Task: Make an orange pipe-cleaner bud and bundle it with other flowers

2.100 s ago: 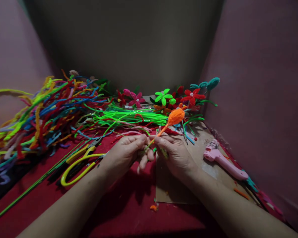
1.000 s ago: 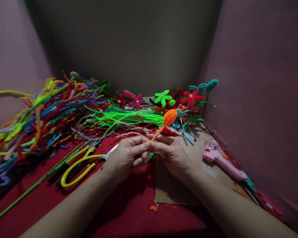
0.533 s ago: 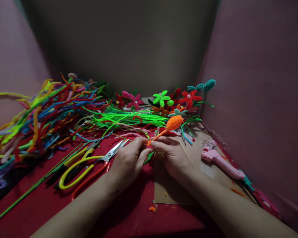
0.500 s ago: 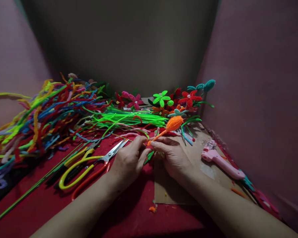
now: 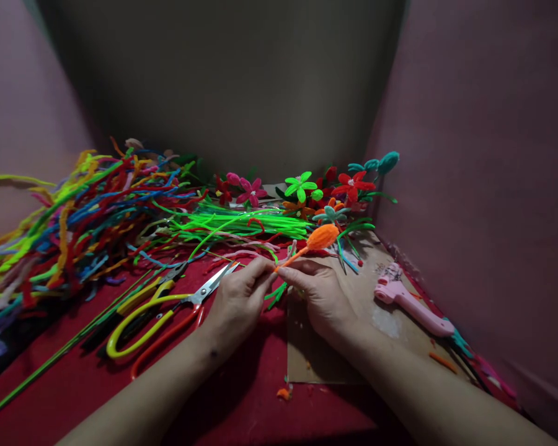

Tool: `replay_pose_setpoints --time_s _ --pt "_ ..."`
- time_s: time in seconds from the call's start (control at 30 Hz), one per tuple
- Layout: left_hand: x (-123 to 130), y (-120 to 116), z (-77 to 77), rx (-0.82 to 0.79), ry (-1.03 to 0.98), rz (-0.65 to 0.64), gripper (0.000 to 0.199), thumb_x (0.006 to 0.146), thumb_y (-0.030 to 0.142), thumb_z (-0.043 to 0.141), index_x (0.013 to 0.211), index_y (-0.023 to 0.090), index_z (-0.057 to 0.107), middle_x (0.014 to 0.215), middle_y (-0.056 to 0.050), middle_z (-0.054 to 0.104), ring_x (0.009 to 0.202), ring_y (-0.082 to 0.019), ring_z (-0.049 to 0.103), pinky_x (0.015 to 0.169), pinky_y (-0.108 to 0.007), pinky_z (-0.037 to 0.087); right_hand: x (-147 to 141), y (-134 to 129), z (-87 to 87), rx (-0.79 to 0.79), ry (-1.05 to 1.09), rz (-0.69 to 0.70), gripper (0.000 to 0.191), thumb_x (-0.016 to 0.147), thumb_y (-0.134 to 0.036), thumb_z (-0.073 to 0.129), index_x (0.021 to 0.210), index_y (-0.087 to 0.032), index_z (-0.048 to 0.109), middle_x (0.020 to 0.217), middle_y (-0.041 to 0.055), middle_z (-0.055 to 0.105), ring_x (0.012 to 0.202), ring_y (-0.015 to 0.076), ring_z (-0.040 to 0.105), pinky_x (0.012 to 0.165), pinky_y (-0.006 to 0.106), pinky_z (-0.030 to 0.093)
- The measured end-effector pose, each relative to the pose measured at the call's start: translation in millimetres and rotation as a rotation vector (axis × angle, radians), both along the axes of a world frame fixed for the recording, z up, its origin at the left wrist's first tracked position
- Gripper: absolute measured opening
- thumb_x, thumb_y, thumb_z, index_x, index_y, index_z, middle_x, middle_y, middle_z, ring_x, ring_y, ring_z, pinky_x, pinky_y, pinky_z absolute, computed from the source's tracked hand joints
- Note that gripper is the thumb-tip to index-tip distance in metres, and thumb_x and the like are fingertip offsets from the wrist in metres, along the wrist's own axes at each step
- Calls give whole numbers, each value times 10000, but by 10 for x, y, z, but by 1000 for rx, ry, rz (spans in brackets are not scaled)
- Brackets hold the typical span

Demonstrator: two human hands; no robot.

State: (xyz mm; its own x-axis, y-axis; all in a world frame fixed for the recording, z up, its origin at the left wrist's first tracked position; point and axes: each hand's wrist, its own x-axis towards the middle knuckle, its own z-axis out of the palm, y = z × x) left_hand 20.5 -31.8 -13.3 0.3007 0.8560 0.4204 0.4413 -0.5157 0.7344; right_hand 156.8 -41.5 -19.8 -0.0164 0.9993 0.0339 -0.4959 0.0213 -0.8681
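Between my hands is an orange pipe-cleaner flower bud (image 5: 323, 237), its oval head pointing up and to the right on a thin orange stem. My left hand (image 5: 244, 291) pinches the lower end of that stem. Close against it, my right hand (image 5: 323, 294) grips the stem too, thumb and fingers pressed together. Green pipe-cleaner pieces (image 5: 276, 296) show just below my fingertips. Left of my left hand lie scissors (image 5: 203, 294) with yellow and red handles, blades partly apart. Yellow-handled pliers (image 5: 155, 292) rest beside them.
A big heap of multicoloured pipe cleaners (image 5: 74, 217) covers the left. Green pipe cleaners (image 5: 242, 223) lie in a bundle behind my hands, with finished flowers (image 5: 351, 184) at the back. A pink glue gun (image 5: 411, 303) sits on cardboard (image 5: 316, 365) at right. Orange scraps (image 5: 284, 393) lie in front.
My fingers have shifted slightly on the orange stem, and its lower tip is now more covered. The bud has turned a little. The whole view has moved slightly.
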Motion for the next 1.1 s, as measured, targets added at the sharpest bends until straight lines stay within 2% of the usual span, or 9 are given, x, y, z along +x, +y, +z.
replay_pose_setpoints --time_s 0.07,0.13,0.2,0.33,0.5,0.73,0.83,1.0,1.1 --pt "14 -6 46 -264 -144 -51 135 835 262 497 746 171 542 543 60 433 456 -59 384 444 -177 312 6 -1 5 57 -17 0 81 623 -215 706 612 -147 665 575 -14 606 578 121 536 569 249 416" --pt "18 0 77 -471 -297 -129 131 819 268 518 739 165 517 536 66 434 416 -44 353 399 -167 265 14 1 8 113 -42 -2 75 642 -203 694 599 -149 666 586 -14 611 604 116 528 611 250 411" --pt "14 14 85 -591 -425 -200 134 809 275 541 746 164 500 547 62 467 393 -32 345 381 -160 239 21 3 11 152 -57 2 72 665 -191 680 604 -152 675 606 -13 624 618 110 522 640 249 407" --pt "7 42 72 -723 -582 -284 141 806 276 566 762 165 489 546 62 486 354 -11 303 363 -152 193 31 3 16 172 -30 58 54 686 -168 660 652 -160 701 614 -15 633 589 97 508 626 244 405" --pt "0 31 85 -825 -652 -377 125 826 249 546 764 146 511 535 63 455 339 9 233 355 -151 147 43 35 -20 111 64 118 75 657 -159 687 721 -172 723 677 8 664 632 122 557 624 260 425" --pt "-1 11 117 -927 -729 -481 109 855 212 502 929 158 561 523 78 417 341 7 157 344 -146 114 34 71 -65 43 157 174 63 641 -163 727 704 -171 723 658 -3 672 560 81 556 529 200 416" --pt "11 14 103 -935 -752 -504 107 864 209 489 922 157 562 511 78 414 338 3 156 341 -149 112 24 73 -74 37 177 159 82 615 -172 750 691 -187 723 696 3 698 572 98 589 552 223 455" --pt "22 24 68 -947 -775 -553 121 872 209 473 932 157 564 497 85 387 338 1 132 334 -141 115 29 80 -77 59 132 124 93 622 -194 746 713 -190 725 641 -3 689 570 114 597 569 244 480" --pt "8 17 69 -945 -785 -553 121 859 215 493 932 159 573 522 80 395 339 7 126 324 -128 125 51 62 -38 98 89 144 101 619 -185 741 718 -201 731 665 -6 694 614 112 601 636 251 480"
